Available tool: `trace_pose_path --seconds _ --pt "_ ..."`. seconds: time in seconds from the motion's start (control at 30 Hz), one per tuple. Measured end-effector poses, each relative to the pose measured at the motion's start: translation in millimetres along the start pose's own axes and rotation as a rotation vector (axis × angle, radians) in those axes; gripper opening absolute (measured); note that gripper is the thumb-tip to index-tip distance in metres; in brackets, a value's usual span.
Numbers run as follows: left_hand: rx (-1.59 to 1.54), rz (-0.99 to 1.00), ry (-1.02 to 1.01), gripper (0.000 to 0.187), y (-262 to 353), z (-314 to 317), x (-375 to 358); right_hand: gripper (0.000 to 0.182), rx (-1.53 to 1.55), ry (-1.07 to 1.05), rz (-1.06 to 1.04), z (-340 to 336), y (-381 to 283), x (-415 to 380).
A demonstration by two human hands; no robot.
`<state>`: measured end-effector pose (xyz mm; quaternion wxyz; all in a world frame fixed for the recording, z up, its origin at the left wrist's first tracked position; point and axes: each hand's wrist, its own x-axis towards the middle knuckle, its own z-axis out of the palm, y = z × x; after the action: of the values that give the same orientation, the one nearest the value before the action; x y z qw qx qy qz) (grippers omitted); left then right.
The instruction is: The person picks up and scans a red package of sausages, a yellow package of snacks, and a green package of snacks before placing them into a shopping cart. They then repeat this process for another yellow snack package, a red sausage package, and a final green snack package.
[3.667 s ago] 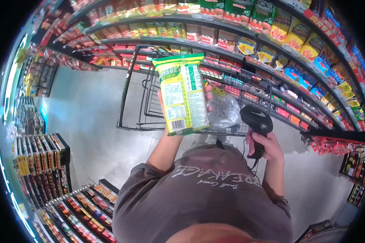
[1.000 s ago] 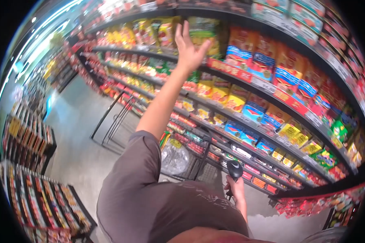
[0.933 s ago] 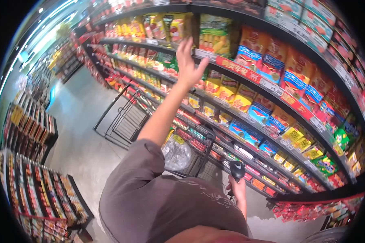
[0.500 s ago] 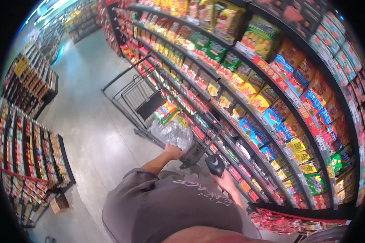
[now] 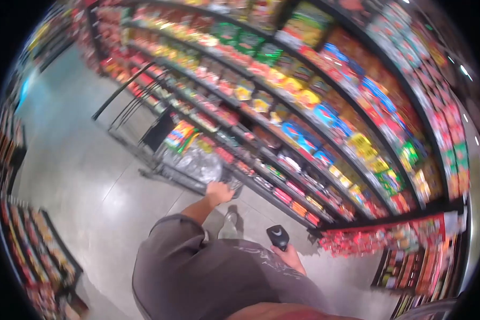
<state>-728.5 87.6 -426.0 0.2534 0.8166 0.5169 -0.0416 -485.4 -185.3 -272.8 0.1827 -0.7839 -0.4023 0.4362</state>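
Observation:
My left hand (image 5: pixel 219 192) is closed on the near end of a shopping cart (image 5: pixel 127 140). In the cart lie a clear plastic bag (image 5: pixel 199 165) and, beyond it, a colourful packet (image 5: pixel 180 134). At the lower centre my right hand (image 5: pixel 290 258) is wrapped round the lower part of a black handheld device (image 5: pixel 278 236), whose wide head points up and away from me. The device is apart from the cart and the shelves.
A long shelf unit (image 5: pixel 234 74) full of bagged snacks runs along the right of the cart. Red packets (image 5: pixel 357 239) hang at its near end. More shelves stand at the left (image 5: pixel 37 250) and lower right (image 5: pixel 410 266). Grey floor (image 5: pixel 85 165) lies left of the cart.
The view has swung right, so the cart and shelves appear further left. The shelf's near end and shelves beyond it now show. Both hands keep their holds.

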Motion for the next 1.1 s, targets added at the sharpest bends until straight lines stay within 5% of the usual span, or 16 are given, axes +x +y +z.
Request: trace_pose_path --seconds 0.17,0.5,0.7,0.87,1.1 --pt "0.071 0.037 -0.019 0.054 7.6 24.4 -18.2 0.038 0.104 -0.021 0.169 -1.5 15.9 -35.9" --pt "0.05 0.284 0.363 0.035 54.7 110.7 -64.7 0.055 -0.015 -0.033 -0.091 -20.9 130.6 -47.4" --pt "0.324 0.532 0.525 0.018 119.3 161.1 -76.4 0.062 -0.083 -0.003 -0.092 -75.8 210.4 -68.3" --pt "0.371 0.596 0.383 0.023 198.3 169.8 -110.2 0.057 0.023 -0.058 -0.05 -107.4 261.9 -90.0" --pt "0.112 0.289 -0.031 0.042 292.3 204.0 -132.3 0.05 0.232 -0.015 -0.053 -106.6 313.6 -98.0"
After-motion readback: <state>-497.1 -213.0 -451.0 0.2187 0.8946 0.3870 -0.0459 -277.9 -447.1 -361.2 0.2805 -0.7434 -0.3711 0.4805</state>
